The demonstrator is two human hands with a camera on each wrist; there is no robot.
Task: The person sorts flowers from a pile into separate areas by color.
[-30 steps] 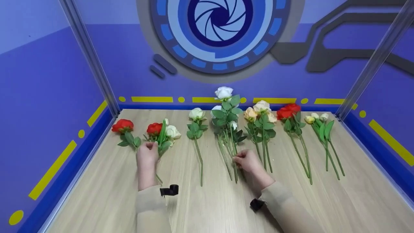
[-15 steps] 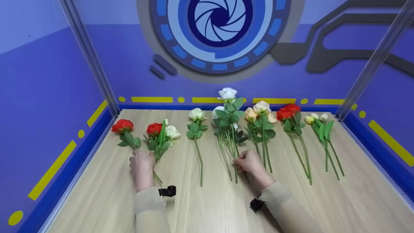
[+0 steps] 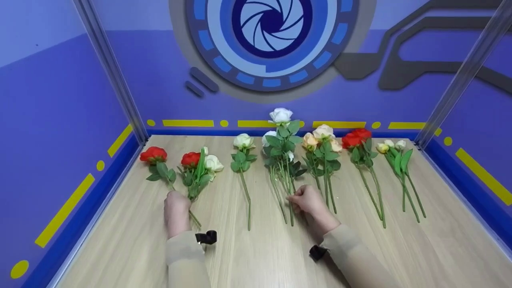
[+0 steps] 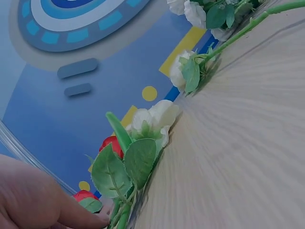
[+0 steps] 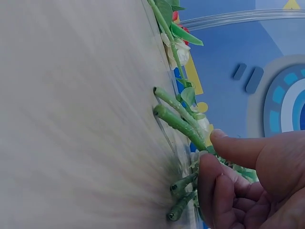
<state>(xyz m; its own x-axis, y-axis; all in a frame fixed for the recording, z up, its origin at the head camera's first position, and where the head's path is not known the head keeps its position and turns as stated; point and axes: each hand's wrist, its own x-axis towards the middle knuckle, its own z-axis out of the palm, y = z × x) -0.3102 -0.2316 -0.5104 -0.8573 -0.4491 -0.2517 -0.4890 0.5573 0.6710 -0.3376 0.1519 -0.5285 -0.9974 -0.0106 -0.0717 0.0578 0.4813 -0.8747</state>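
In the head view my left hand (image 3: 177, 210) is at the stem of the leftmost red rose (image 3: 153, 154), its fingers curled over the stem and hiding the lower part. Right beside that hand lies a small bunch with another red rose (image 3: 191, 159), a cream rose (image 3: 213, 163) and a long green leaf; in the left wrist view the fingertips come close to the bunch's stems (image 4: 123, 217). My right hand (image 3: 308, 200) pinches a stem of the white roses (image 3: 281, 115) between thumb and forefinger. Cut stem ends (image 5: 171, 121) stick out past those fingers in the right wrist view.
A single cream rose (image 3: 243, 141) lies between my hands. To the right are peach roses (image 3: 323, 132), red roses (image 3: 357, 138) and tulips (image 3: 392, 146), in a row on the wooden table (image 3: 256, 256). Purple panels stand behind and at both sides.
My left hand has drawn back from the mixed bunch toward the leftmost red rose, whose head has shifted slightly right. The white roses moved a little right, then stayed; my right hand hardly moved.
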